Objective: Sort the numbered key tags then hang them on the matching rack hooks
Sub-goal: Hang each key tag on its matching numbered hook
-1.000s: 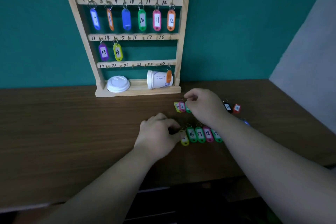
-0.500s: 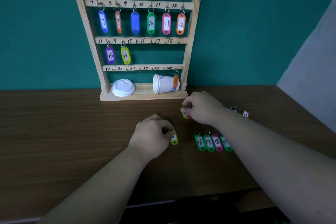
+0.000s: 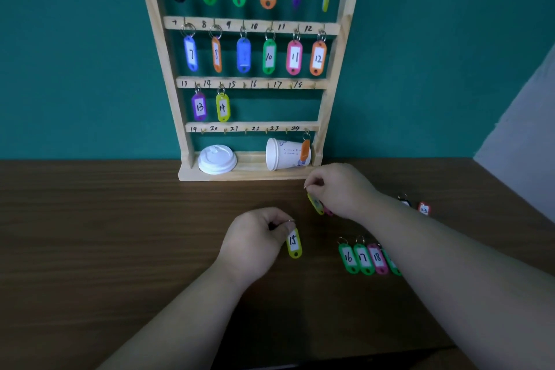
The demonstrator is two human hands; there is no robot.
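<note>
A wooden key rack (image 3: pixel 329 105) leans on the teal wall, with tags hung on hooks 1 to 14 and one orange tag (image 3: pixel 305 149) on hook 24. My left hand (image 3: pixel 255 240) pinches the ring of the yellow tag 15 (image 3: pixel 294 243), which hangs just above the table. My right hand (image 3: pixel 342 189) pinches the ring of another yellow tag (image 3: pixel 315 204), lifted and tilted, with a pink tag (image 3: pixel 328 212) partly hidden right behind it. Tags 16 (image 3: pixel 348 258), 17 (image 3: pixel 363 258) and 18 (image 3: pixel 377 258) lie in a row on the table by my right forearm.
A white cup lid (image 3: pixel 216 158) and a paper cup (image 3: pixel 285 154) on its side sit on the rack's base. A red tag 23 (image 3: pixel 423 209) and a black tag (image 3: pixel 404 201) lie at the right. The wooden table (image 3: pixel 105 234) ends at a grey wall on the right.
My left hand has lifted tag 15 out of the row and drawn it left. My right hand has raised a yellow tag off the table. The view has tilted up and moved closer.
</note>
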